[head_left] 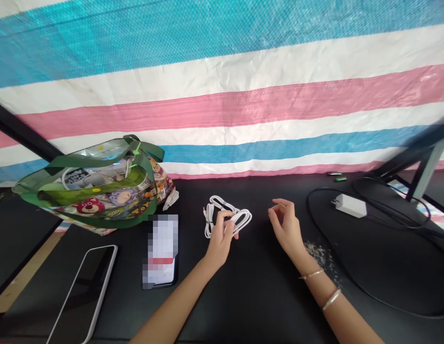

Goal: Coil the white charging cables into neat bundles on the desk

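My left hand [222, 239] is closed on a looped white cable [243, 220], with the thumb and fingers pinching one coil. More of the white cable [209, 220], bound in places with dark ties, lies on the black table just beyond the fingers. To the right, my right hand [286, 227] hovers over the table with its fingers loosely bent and apart from the thumb. Nothing shows in it, and two bracelets circle that wrist.
On the left stands a clear printed bag [121, 198] with green straps. In front of it lie a lit phone [164, 243] and a dark-screened white-edged phone [87, 291]. A white charger [351, 205] and black cable [345, 272] lie right, near scattered crumbs [320, 255]. Striped sheeting [222, 71] hangs behind.
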### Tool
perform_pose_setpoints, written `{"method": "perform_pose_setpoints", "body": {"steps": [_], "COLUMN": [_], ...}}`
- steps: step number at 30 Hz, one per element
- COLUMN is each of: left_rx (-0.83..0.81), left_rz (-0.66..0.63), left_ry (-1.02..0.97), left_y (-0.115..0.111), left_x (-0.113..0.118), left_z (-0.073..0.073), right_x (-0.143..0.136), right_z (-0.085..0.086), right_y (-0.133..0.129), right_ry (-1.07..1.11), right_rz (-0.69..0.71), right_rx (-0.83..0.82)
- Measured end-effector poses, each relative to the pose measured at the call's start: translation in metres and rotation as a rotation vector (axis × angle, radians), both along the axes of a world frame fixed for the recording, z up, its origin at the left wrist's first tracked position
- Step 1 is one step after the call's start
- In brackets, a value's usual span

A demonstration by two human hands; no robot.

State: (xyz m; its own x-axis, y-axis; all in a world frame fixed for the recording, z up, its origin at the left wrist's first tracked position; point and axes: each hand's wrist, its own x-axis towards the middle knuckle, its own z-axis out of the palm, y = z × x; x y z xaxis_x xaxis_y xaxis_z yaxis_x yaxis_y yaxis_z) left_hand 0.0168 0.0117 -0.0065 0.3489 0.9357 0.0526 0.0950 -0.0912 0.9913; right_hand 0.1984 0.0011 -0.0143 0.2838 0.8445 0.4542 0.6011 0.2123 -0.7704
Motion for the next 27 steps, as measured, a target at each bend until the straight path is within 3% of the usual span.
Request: {"method": "perform_pose_setpoints", "body": {"steps": [9,15,27], "left_rx": [0.023,0.021,0.085], "left_rz": [0.019,0.032,-0.034], "left_ry": [-0.069,-0.041,0.026], "left_y": [0.0,0.0,-0.001], "left_x": [0.0,-0.001,-0.002], "left_z": [-0.006,-0.006,-0.004], "right_x": [-0.006,-0.013,-0.014], "right_z": [-0.016,-0.017,0.003], "right_y": [0.007,0.007,0.027], "right_ry": [-0.423,-0.656,-0.632], "right_rz": [0.097,-0.018,0.071], "right_rx": [-0.05,-0.084,-0.266]}}
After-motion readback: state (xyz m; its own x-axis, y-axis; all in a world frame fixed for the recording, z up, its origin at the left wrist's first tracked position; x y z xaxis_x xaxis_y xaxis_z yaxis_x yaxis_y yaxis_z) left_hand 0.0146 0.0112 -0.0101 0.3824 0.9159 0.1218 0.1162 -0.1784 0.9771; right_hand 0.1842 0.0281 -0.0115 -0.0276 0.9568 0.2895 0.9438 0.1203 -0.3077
